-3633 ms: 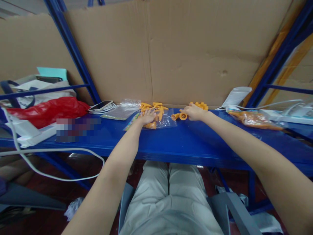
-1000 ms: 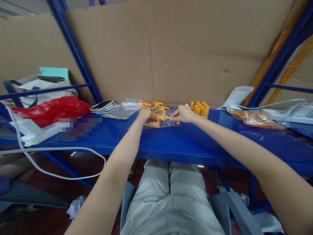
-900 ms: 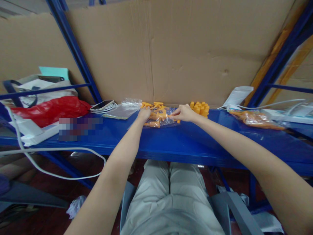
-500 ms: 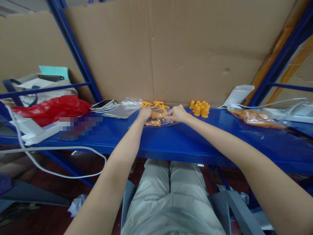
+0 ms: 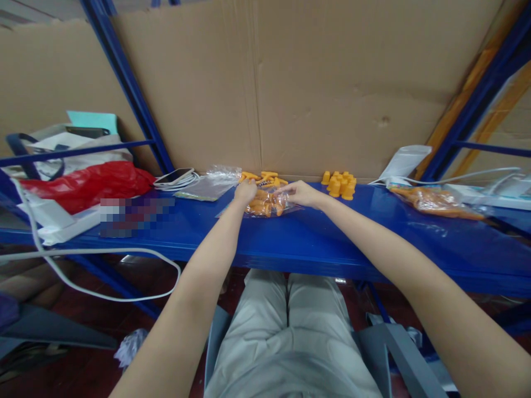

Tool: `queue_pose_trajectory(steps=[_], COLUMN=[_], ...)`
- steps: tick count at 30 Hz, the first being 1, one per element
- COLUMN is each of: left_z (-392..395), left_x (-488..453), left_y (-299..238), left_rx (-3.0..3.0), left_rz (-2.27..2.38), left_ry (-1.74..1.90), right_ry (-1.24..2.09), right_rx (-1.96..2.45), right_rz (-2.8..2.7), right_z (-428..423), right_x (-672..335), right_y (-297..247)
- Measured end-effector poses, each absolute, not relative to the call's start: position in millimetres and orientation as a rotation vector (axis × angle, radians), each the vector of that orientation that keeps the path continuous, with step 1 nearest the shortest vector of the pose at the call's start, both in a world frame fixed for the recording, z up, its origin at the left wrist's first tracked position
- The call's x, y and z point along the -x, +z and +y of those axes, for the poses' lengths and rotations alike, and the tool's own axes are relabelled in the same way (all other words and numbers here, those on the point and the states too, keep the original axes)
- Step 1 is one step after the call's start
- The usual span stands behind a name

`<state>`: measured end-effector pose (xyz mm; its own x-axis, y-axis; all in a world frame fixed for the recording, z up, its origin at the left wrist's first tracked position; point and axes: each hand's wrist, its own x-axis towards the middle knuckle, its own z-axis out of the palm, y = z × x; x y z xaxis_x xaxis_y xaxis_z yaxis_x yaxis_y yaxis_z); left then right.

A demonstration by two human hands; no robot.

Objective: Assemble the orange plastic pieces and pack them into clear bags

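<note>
A clear plastic bag with orange plastic parts in it lies on the blue shelf, between my hands. My left hand is closed at the bag's left side, seemingly gripping the film; its fingertips are partly hidden. On the right, my right hand has its fingers stretched toward the bag's right end, apart from one another and with nothing visible held. Just behind the bag lie several orange T-shaped pieces, some with thin twisted metal shafts. Several orange cup-shaped pieces stand grouped beyond my right hand.
A flat clear bag and a phone with a white cable lie left. Farther left are a red plastic bag and a white box. Another bag of orange parts lies right. A cardboard panel closes the back.
The orange parts inside the bag have shifted lower and closer together. My right hand's fingers have loosened and straightened. My left hand stays at about the same place.
</note>
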<state>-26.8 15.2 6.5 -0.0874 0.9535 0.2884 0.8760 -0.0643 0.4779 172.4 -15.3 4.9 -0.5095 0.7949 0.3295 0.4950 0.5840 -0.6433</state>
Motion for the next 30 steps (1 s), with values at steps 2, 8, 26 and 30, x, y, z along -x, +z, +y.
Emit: queue_pose_trajectory(steps=[2,8,26,30], left_z=[12.1,13.9,8.4,12.1], left_x=[24.0,22.3,18.2,12.5], left_y=[8.2,7.2,4.9,-0.7], left_rx=[-1.933,-1.875,-2.035,-2.229], left_rz=[2.068,2.072,2.042,1.916], left_ry=[0.904,0.980,1.031,0.970], right_ry=[0.665,0.622,0.407,0.363], right_rx=[1.039,1.148,0.902,0.859], right_rz=[-2.198,-2.399,-2.583,-2.646], right_z=[-14.9,-19.7,-19.8,-25.4], right_x=[-177.1,-188.8,-179.0,-174.9], right_y=[1.4,-0.4,-11.7,-8.8])
